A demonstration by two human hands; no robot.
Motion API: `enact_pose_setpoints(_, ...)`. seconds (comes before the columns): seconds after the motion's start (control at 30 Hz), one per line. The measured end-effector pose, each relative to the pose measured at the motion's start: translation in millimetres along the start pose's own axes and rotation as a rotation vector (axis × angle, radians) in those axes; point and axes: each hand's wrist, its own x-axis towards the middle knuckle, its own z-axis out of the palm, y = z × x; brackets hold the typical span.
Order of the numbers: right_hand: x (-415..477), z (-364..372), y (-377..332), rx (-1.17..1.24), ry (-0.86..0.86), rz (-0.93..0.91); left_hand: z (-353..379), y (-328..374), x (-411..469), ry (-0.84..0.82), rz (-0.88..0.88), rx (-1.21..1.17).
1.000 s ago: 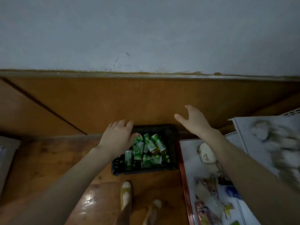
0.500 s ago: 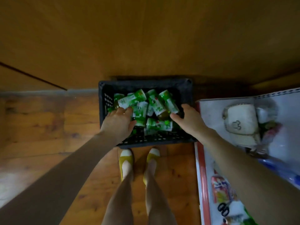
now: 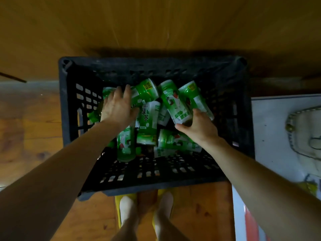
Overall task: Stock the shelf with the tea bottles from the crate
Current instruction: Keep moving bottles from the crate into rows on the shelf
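I see the crate [image 3: 152, 181] on the floor, full of tea bottles [image 3: 147, 119]; in my judgement, stocking has barely begun. My left hand [image 3: 118, 108] lies spread over them; my right hand [image 3: 199, 127] cups one bottle [image 3: 175, 105].

Dim, yellowish light, warm orange-brown wooden plank floor [image 3: 34, 136] with dark knots, smooth brown wooden panel [image 3: 156, 23] across the top, pale grey strip [image 3: 29, 85] along its base at left, white surface [image 3: 271, 136] at right edge
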Motion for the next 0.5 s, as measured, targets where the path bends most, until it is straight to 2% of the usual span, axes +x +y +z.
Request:
enact_pose_setpoints(0.2, 12, 25, -3, -0.084, 0.06, 0.032, 9, -4, 20, -0.013, -0.025, 0.068)
enact_pose_setpoints(0.4, -13, -7, -8, 0.201, 0.023, 0.03, -12, 8, -25, 0.004, 0.002, -0.008)
enact_pose_setpoints(0.5, -49, -30, -10, 0.306, -0.032, 0.055, -35, 11, -66, 0.056, -0.036, -0.156)
